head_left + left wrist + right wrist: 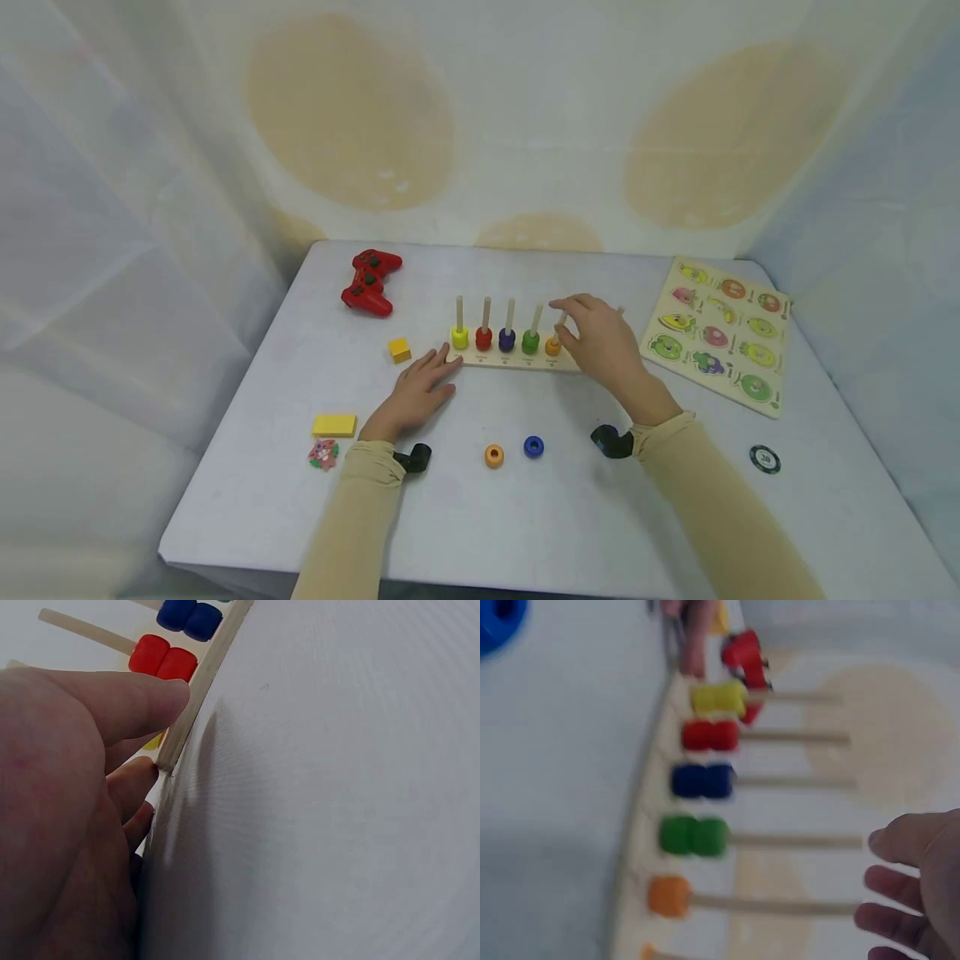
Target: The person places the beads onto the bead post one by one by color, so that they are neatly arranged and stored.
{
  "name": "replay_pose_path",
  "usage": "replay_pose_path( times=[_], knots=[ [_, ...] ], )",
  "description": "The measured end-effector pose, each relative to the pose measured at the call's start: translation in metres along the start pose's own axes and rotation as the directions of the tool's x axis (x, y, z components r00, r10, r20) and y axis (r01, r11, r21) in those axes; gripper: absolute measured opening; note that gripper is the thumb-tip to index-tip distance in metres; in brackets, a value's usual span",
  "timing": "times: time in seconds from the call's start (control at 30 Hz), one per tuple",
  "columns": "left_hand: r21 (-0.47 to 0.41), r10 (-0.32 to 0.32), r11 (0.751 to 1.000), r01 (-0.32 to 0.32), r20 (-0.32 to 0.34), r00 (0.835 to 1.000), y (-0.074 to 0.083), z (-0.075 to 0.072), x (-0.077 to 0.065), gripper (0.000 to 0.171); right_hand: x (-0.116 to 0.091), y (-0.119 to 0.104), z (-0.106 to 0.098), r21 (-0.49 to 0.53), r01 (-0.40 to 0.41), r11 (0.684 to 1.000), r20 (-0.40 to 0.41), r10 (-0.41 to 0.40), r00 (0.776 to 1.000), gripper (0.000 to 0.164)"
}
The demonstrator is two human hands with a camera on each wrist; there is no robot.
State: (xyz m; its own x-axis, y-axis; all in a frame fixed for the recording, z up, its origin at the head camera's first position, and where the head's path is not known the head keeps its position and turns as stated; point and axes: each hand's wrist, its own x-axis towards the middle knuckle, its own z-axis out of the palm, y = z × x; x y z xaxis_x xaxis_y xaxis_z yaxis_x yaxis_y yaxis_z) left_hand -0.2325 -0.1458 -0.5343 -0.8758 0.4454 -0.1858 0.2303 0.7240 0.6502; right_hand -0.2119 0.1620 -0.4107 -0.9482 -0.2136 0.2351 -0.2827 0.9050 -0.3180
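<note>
A wooden peg board [498, 360] holds a row of upright pegs with coloured beads. Two beads each sit on the yellow, red, blue and green pegs; a single orange bead [669, 896] is on the peg after them. My left hand [415, 392] rests at the board's left end, fingers spread, thumb along its front edge in the left wrist view. My right hand [602, 343] hovers over the board's right end, beside the top of the orange bead's peg [780, 904]. Its fingers are loosely bent with nothing between them. Part of the right end is hidden behind it.
An orange bead [493, 456] and a blue bead [533, 447] lie in front. Leftward are a red game controller [369, 282], yellow cube [399, 350], yellow block [334, 426] and flower-like piece [324, 454]. A fruit puzzle board [720, 333] and round chip [765, 459] lie right.
</note>
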Motion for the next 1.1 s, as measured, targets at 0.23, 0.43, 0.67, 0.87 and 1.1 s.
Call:
replay_pose_path(
  times=[0.23,0.43,0.67,0.87,1.1],
  knots=[
    [0.009,-0.001,1.000,0.001,0.001,1.000,-0.001,-0.003,0.002,0.053,-0.060,-0.041,0.057,0.026,0.275,0.961,0.185,-0.275,0.943,0.041],
    [0.009,0.008,1.000,-0.008,-0.006,1.000,-0.001,-0.003,0.002,0.053,-0.086,-0.053,0.093,-0.015,0.380,0.925,0.301,-0.358,0.884,0.031],
    [-0.002,0.006,1.000,-0.006,-0.003,1.000,-0.003,-0.001,0.001,0.053,-0.048,-0.029,0.049,0.013,0.156,0.988,0.013,-0.156,0.988,0.037],
    [-0.014,-0.003,1.000,0.003,-0.003,1.000,-0.004,0.000,0.002,0.053,0.002,0.003,0.001,0.014,-0.099,0.995,-0.154,0.100,0.983,0.039],
    [-0.012,0.006,1.000,-0.006,0.009,1.000,-0.002,0.004,0.003,0.053,0.017,0.014,-0.011,-0.108,-0.133,0.985,-0.003,0.134,0.991,0.041]
  ],
)
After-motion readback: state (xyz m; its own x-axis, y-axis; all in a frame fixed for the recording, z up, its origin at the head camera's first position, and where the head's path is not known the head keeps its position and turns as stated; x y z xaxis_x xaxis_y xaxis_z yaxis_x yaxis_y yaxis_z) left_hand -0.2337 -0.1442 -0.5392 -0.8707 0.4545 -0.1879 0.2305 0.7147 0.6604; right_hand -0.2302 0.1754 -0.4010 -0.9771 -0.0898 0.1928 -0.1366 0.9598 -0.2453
